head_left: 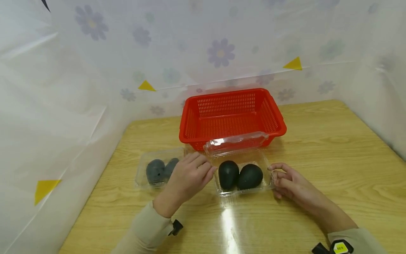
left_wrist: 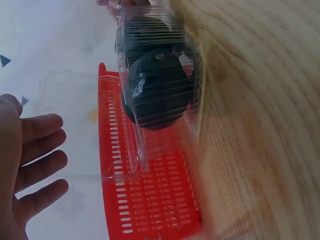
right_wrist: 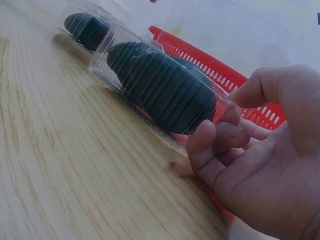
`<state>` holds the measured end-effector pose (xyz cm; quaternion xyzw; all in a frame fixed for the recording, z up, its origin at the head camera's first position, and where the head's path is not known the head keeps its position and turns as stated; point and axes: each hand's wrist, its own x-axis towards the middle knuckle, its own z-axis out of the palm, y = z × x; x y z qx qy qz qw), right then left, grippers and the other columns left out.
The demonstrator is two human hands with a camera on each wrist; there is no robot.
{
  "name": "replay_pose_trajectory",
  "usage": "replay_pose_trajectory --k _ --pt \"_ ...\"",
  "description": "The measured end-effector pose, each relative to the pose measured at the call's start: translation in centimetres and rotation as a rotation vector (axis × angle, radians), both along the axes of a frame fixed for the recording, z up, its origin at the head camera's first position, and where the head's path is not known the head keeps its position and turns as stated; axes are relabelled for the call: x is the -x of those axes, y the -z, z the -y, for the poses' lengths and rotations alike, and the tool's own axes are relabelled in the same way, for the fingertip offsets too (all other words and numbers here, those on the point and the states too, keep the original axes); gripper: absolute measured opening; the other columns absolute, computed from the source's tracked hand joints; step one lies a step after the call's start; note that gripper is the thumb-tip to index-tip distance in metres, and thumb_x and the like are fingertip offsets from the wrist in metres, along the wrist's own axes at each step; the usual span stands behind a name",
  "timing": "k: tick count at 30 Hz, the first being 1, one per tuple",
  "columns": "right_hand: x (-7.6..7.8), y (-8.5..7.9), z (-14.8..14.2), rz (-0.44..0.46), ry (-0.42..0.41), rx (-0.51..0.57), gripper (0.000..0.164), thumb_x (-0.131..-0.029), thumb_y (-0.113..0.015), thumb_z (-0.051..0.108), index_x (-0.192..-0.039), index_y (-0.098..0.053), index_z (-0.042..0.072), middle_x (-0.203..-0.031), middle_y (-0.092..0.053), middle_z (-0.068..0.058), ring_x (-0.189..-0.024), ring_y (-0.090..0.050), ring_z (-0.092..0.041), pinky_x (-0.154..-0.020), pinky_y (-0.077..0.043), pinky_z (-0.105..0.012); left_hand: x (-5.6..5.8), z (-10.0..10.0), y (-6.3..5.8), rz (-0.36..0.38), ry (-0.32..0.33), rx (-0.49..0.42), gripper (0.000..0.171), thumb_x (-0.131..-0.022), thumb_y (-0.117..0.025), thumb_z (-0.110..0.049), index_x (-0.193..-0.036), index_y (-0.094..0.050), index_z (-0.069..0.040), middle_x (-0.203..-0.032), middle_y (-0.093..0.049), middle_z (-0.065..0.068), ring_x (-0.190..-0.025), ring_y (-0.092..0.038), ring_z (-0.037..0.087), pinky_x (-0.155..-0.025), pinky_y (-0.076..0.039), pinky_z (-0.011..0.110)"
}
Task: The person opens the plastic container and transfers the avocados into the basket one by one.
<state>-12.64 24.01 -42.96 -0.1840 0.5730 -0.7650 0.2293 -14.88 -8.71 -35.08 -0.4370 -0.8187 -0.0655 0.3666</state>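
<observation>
Fingers of the right hand (head_left: 293, 187) pinch the open clamshell (head_left: 234, 193) by its edge, in front of the red basket (head_left: 225, 94); left hand (head_left: 193, 173) has its fingers spread nearby; careful, a one-sided tug could tip two avocados (head_left: 228, 175) out; at left, the second clamshell (head_left: 158, 155) holds two dark fruits (head_left: 155, 171).
</observation>
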Motion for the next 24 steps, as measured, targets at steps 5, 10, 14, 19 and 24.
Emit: replay_pose_trajectory --k 5,10,14,19,24 --pt "0.0 0.1 -0.1 0.007 -0.013 0.022 0.034 -0.093 -0.035 -0.003 -0.124 -0.02 -0.005 -0.084 -0.048 -0.003 -0.068 -0.049 -0.017 -0.058 -0.046 -0.036 0.1 -0.7 1.1 0.164 -0.024 0.068 0.032 -0.089 -0.05 -0.035 -0.104 -0.065 -0.01 -0.104 -0.064 0.001 -0.098 -0.058 0.015 -0.089 -0.047 0.027" --pt "0.1 0.0 -0.1 0.021 -0.004 0.019 0.036 -0.093 -0.035 -0.003 -0.125 -0.02 -0.005 -0.084 -0.047 -0.002 -0.068 -0.049 -0.017 -0.058 -0.046 -0.035 0.1 -1.4 2.1 0.394 -0.131 0.237 0.074 -0.087 -0.035 -0.061 -0.138 -0.034 -0.007 -0.141 -0.037 0.008 -0.128 -0.037 0.02 -0.106 -0.032 0.033" --pt "0.2 0.1 -0.1 0.009 -0.006 0.013 0.036 -0.093 -0.035 -0.003 -0.125 -0.019 -0.005 -0.084 -0.047 -0.003 -0.066 -0.045 -0.019 -0.059 -0.046 -0.035 0.1 -1.8 3.0 0.557 -0.19 0.325 0.094 -0.079 -0.026 -0.075 -0.145 -0.014 -0.01 -0.15 -0.015 0.007 -0.137 -0.02 0.022 -0.11 -0.023 0.036" --pt "0.2 0.2 0.0 0.009 -0.003 0.015 0.037 -0.093 -0.037 -0.002 -0.125 -0.02 -0.004 -0.083 -0.047 -0.002 -0.063 -0.042 -0.021 -0.058 -0.045 -0.035 0.4 -1.8 3.7 0.577 -0.186 0.344 0.101 -0.074 -0.023 -0.08 -0.145 -0.011 -0.01 -0.151 -0.01 0.007 -0.139 -0.014 0.022 -0.111 -0.02 0.036" --pt "0.2 0.2 0.0 0.021 0.011 0.001 0.036 -0.092 -0.036 -0.003 -0.124 -0.02 -0.004 -0.081 -0.045 -0.002 -0.06 -0.031 -0.025 -0.057 -0.045 -0.034 0.6 -1.9 3.9 0.57 -0.161 0.321 0.1 -0.074 -0.026 -0.08 -0.145 -0.013 -0.011 -0.152 -0.009 0.005 -0.139 -0.013 0.021 -0.111 -0.019 0.036"
